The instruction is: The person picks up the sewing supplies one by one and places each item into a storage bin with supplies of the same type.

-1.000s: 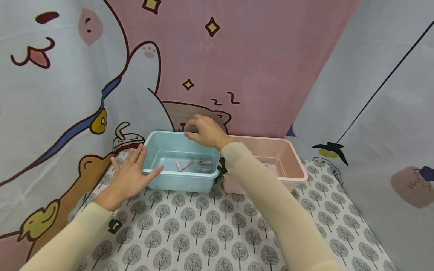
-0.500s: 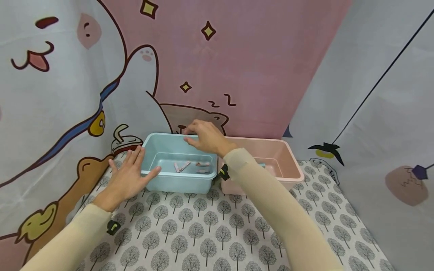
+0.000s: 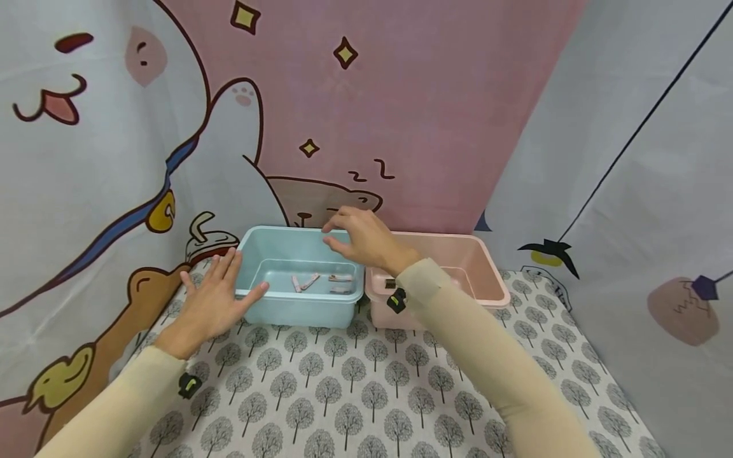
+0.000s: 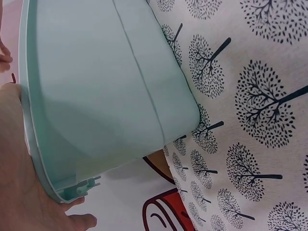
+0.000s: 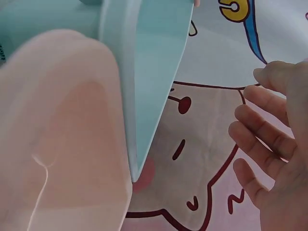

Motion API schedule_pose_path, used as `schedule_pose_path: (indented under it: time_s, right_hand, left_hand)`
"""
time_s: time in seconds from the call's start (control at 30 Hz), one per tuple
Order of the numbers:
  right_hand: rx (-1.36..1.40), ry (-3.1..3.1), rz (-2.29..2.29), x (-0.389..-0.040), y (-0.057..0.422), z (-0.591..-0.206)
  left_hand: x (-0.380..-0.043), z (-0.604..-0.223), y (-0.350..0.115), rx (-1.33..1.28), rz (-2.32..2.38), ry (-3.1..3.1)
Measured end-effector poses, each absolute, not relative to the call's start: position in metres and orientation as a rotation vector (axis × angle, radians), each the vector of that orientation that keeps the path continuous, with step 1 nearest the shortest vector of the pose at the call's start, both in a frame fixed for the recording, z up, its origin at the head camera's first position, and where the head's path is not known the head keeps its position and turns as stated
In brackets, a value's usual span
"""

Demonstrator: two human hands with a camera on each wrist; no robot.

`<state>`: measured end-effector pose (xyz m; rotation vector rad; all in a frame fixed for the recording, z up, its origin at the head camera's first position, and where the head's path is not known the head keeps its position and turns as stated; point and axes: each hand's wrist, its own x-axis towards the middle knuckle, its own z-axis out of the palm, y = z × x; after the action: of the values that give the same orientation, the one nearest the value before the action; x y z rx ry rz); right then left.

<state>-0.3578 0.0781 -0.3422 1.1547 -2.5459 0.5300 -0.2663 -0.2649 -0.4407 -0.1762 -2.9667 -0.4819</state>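
Note:
The light-blue plastic basin (image 3: 298, 306) stands on the tree-print cloth. My left hand (image 3: 212, 299) is at its front left corner with fingers spread straight; in the left wrist view the basin's rim (image 4: 30, 115) runs right along that hand. Above the basin's right end hovers my right hand (image 3: 366, 238), empty, its fingers loosely bent and apart, as the right wrist view confirms. Inside the blue basin lie several small, slim pinkish pieces: an opened V-shaped one (image 3: 306, 282) and flat ones (image 3: 340, 278) to its right.
A pink basin (image 3: 492, 280) stands close to the blue one's right side; my right forearm (image 3: 469, 337) crosses over it and hides part of its inside. Behind both rises a cartoon-print curtain (image 3: 424, 127), with a pale one at the right.
My right hand has shifted to the right over the blue basin toward the pink one. My left hand stays at the corner. The head view has moved slightly.

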Motion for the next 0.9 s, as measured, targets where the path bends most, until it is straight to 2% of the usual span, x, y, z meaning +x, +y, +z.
schedule_pose_path:
  time_s: [0.9]
  right_hand:
    - [1.063, -2.375, 0.688, -0.27, 0.173, -0.364]
  left_hand:
    - [-0.266, -0.437, -0.267, -0.193, -0.484, -3.002]
